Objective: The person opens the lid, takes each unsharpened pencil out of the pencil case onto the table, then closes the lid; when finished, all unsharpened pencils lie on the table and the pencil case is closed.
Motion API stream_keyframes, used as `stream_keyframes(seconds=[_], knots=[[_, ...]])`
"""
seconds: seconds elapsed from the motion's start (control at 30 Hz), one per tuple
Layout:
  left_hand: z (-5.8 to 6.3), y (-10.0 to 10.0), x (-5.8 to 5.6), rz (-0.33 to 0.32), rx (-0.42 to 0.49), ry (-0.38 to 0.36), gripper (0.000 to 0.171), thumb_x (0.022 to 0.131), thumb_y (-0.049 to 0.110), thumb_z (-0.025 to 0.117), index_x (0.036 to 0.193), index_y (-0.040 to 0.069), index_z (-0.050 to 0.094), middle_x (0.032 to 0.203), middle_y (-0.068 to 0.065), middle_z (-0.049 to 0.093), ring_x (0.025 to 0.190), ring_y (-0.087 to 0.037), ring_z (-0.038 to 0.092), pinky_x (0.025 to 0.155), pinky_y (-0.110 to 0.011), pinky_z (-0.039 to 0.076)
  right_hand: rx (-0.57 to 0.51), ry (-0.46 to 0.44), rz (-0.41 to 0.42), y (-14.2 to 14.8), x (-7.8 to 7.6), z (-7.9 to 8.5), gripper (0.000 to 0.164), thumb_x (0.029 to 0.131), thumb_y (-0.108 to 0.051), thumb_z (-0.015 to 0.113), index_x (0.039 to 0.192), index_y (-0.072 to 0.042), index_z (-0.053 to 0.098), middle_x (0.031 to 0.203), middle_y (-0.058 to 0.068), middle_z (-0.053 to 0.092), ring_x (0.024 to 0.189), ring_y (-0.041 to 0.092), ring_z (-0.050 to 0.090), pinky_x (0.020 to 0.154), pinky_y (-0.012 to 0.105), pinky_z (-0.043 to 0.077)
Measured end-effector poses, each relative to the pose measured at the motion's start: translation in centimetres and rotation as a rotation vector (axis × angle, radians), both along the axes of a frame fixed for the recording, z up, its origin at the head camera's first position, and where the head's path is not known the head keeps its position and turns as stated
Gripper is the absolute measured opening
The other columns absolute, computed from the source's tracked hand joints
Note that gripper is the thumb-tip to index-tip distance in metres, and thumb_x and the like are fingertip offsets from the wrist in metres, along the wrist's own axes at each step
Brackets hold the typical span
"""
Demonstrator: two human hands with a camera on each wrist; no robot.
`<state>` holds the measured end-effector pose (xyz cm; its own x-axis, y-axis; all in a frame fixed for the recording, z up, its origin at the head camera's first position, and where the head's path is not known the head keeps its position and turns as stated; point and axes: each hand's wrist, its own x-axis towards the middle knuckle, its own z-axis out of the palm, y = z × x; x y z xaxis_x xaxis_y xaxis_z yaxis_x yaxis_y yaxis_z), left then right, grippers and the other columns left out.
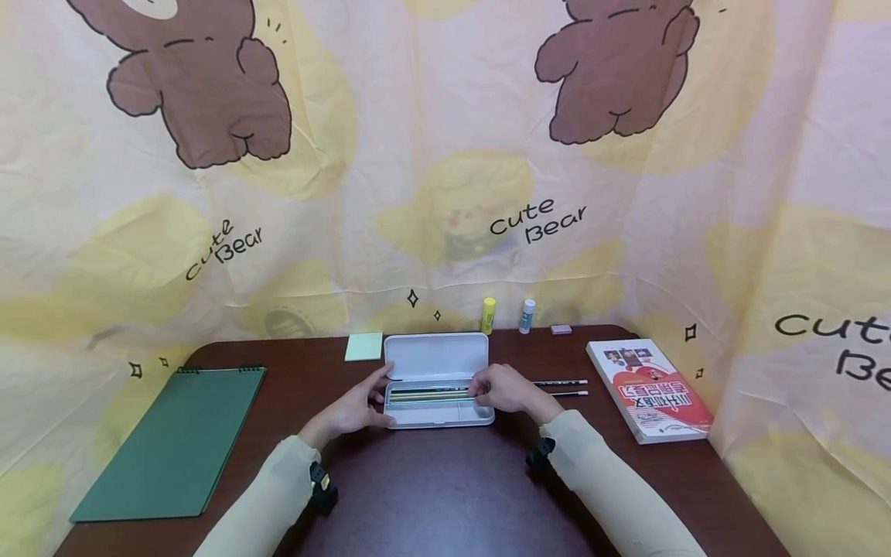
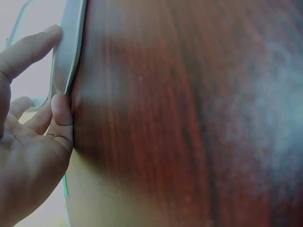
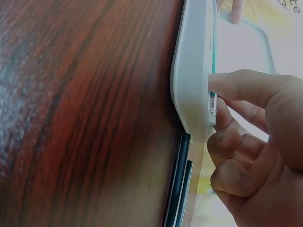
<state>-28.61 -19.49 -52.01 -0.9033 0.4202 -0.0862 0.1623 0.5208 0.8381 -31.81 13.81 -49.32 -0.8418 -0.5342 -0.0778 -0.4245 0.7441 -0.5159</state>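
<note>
A white pencil case [image 1: 440,423] lies with its lid [image 1: 435,357] raised at the back, and several pencils [image 1: 425,397] lie lengthwise inside. At the case's left end, my left hand [image 1: 353,405] holds it, thumb at the front and fingers farther back. My right hand [image 1: 506,387] is over the right end. In the right wrist view, its thumb and fingertips pinch the end of a teal pencil [image 3: 212,103] at the case's rim. Just right of the case, two dark pencils [image 3: 178,182] lie on the table, partly behind my right hand in the head view.
A green notepad [image 1: 174,445] lies at left, a red and white book [image 1: 650,393] at right. Along the back are pale sticky notes [image 1: 363,346], a yellow glue stick [image 1: 489,316], a blue and white glue stick [image 1: 527,316] and a pink eraser [image 1: 560,329]. A printed curtain hangs behind.
</note>
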Motion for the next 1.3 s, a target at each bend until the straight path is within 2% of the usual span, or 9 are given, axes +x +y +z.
stream_keyframes(seconds=[0.27,0.57,0.83,1.07,1.3], knots=[[-0.1,-0.1,-0.2,0.007,-0.001,-0.012,0.108,0.076,0.017,0.087,0.16,0.024,0.02,0.144,-0.013,0.052,0.113,-0.025,0.049,0.091,-0.036,0.042,-0.008,0.026,-0.02,0.5,-0.1,0.0,0.008,0.085,-0.011,0.077,0.089,-0.018,0.077,0.078,-0.012,0.067,0.075,0.009,0.056,0.072,0.03,0.048],[0.0,0.0,-0.1,0.026,-0.001,-0.034,0.108,0.075,0.017,0.087,0.16,0.027,0.021,0.145,-0.011,0.051,0.113,-0.025,0.047,0.088,-0.033,0.042,-0.037,0.046,-0.043,2.7,-0.2,0.5,0.007,0.086,-0.014,0.077,0.09,-0.02,0.077,0.083,-0.011,0.07,0.077,0.012,0.056,0.074,0.032,0.047],[-0.1,0.0,-0.1,0.026,-0.013,-0.034,0.109,0.076,0.017,0.087,0.16,0.028,0.019,0.144,-0.009,0.052,0.113,-0.023,0.047,0.089,-0.032,0.042,-0.063,0.009,-0.112,5.9,-0.5,0.7,0.008,0.089,-0.018,0.075,0.091,-0.026,0.075,0.089,-0.012,0.071,0.083,0.014,0.057,0.078,0.034,0.047],[-0.1,-0.1,-0.1,0.034,-0.02,-0.031,0.11,0.075,0.019,0.088,0.16,0.028,0.019,0.145,-0.009,0.051,0.113,-0.024,0.048,0.09,-0.033,0.043,-0.064,-0.013,-0.162,9.0,-0.6,1.2,0.006,0.091,-0.019,0.073,0.095,-0.023,0.076,0.092,-0.008,0.072,0.085,0.016,0.058,0.079,0.035,0.047],[-0.2,-0.1,-0.2,0.033,-0.023,-0.033,0.109,0.075,0.018,0.088,0.16,0.029,0.019,0.145,-0.009,0.051,0.113,-0.023,0.048,0.089,-0.032,0.043,-0.057,0.003,-0.203,11.9,-0.6,1.3,0.008,0.091,-0.019,0.073,0.098,-0.022,0.076,0.095,-0.005,0.073,0.087,0.018,0.058,0.08,0.035,0.048]])
